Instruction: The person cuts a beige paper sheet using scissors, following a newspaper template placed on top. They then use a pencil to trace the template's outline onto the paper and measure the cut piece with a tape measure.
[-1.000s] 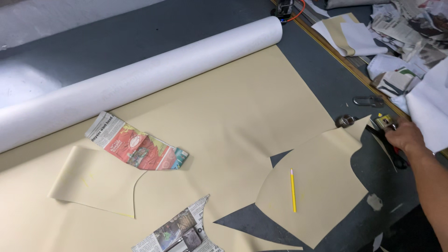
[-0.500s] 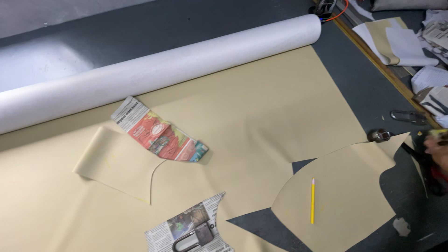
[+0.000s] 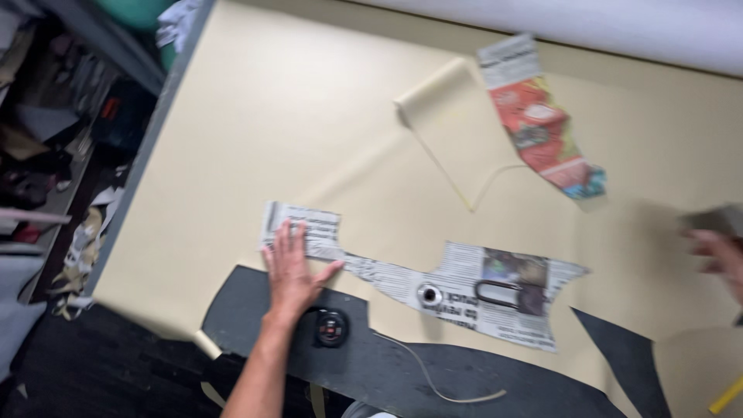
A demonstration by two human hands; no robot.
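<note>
The left hand (image 3: 292,267) is pressing flat, fingers spread, on the newspaper pattern (image 3: 410,282) lying on the cream sheet (image 3: 271,131) near the table's front edge; the right hand (image 3: 724,255) is blurring at the right edge, its grip impossible to tell.

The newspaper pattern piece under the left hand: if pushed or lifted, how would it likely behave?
The newspaper pattern piece looks thin and lies flat, so it would probably flop and crease if lifted. A padlock and a small round weight sit on it, and the left hand presses one end, suggesting it slides easily on the smooth cream sheet.
</note>
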